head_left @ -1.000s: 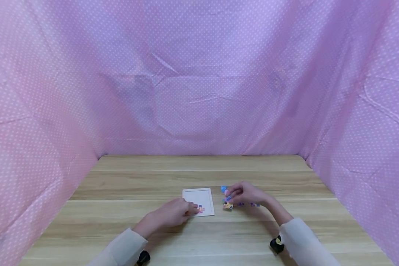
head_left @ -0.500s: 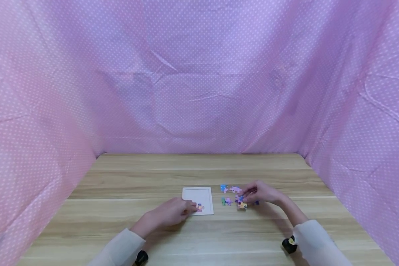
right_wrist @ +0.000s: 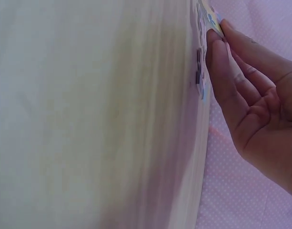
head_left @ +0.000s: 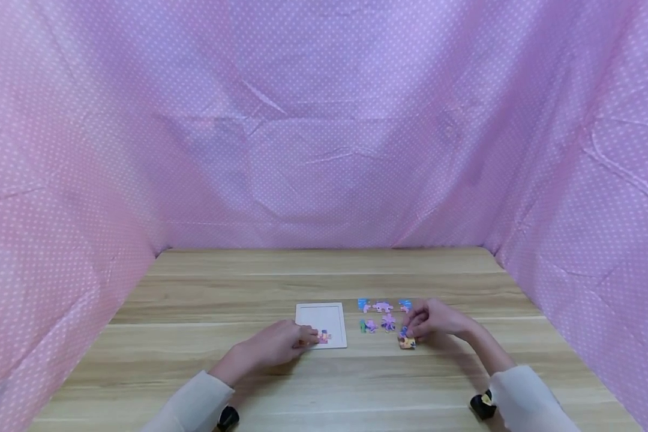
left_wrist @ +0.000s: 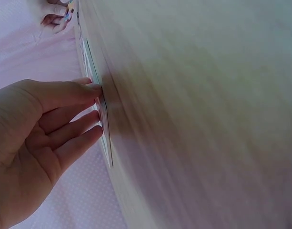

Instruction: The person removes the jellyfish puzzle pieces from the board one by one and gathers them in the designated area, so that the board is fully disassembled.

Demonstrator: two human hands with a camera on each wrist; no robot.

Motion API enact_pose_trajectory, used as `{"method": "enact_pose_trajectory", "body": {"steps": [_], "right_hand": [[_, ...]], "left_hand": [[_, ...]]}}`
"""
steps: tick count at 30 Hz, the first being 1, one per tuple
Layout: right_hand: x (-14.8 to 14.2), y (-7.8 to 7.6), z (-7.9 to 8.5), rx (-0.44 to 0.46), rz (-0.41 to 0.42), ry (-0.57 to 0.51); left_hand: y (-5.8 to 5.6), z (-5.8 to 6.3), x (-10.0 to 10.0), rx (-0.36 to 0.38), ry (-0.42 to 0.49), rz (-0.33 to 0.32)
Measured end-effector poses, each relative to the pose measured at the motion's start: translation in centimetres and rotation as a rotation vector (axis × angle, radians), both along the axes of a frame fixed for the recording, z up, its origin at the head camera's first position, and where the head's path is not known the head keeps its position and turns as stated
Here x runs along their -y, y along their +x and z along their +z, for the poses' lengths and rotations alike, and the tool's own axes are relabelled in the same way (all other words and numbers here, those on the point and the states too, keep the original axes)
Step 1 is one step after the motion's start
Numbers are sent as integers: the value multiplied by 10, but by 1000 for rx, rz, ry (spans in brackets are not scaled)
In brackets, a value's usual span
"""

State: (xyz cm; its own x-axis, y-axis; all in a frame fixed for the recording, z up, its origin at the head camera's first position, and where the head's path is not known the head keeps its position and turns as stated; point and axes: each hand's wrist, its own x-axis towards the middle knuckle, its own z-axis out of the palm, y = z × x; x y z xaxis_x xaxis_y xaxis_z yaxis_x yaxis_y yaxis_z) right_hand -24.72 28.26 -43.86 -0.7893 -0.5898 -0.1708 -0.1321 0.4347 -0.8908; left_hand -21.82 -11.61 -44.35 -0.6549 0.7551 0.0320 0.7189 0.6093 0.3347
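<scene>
A shallow white puzzle tray (head_left: 320,316) lies on the wooden table, with colourful puzzle pieces (head_left: 324,337) in its lower part. My left hand (head_left: 281,343) rests at the tray's lower left; in the left wrist view its extended fingers and thumb (left_wrist: 91,91) touch the tray's edge area. Part of the pieces is hidden beneath those fingers. To the right, my right hand (head_left: 437,318) pinches a mostly yellow jigsaw piece (head_left: 407,343) between thumb and fingers. That same yellow piece (right_wrist: 212,20) shows at the fingertips in the right wrist view, held over the loose pieces.
Several loose pieces lie right of the tray: a blue one (head_left: 363,304), a pink one (head_left: 382,306) and a blue-pink one (head_left: 405,304) behind, a green-purple one (head_left: 368,326) and a purple one (head_left: 389,322) in front. Pink dotted cloth (head_left: 324,150) encloses the table.
My right hand has moved to the right, away from the tray, carrying the yellow jigsaw piece and uncovering loose pieces. My left hand has stayed almost still at the tray.
</scene>
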Motion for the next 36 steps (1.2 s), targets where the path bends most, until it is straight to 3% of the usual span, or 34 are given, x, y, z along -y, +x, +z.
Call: {"method": "enact_pose_trajectory", "body": {"steps": [12, 24, 29, 36], "right_hand": [[-1, 2, -2, -75, 33, 35], [2, 0, -1, -192, -6, 184], [-2, -1, -1, -165, 9, 138], [-6, -4, 3, -74, -26, 67]], "left_hand": [[4, 5, 3, 30, -1, 9], [3, 4, 2, 24, -10, 4], [4, 5, 1, 48, -7, 16], [3, 5, 0, -1, -11, -17]]}}
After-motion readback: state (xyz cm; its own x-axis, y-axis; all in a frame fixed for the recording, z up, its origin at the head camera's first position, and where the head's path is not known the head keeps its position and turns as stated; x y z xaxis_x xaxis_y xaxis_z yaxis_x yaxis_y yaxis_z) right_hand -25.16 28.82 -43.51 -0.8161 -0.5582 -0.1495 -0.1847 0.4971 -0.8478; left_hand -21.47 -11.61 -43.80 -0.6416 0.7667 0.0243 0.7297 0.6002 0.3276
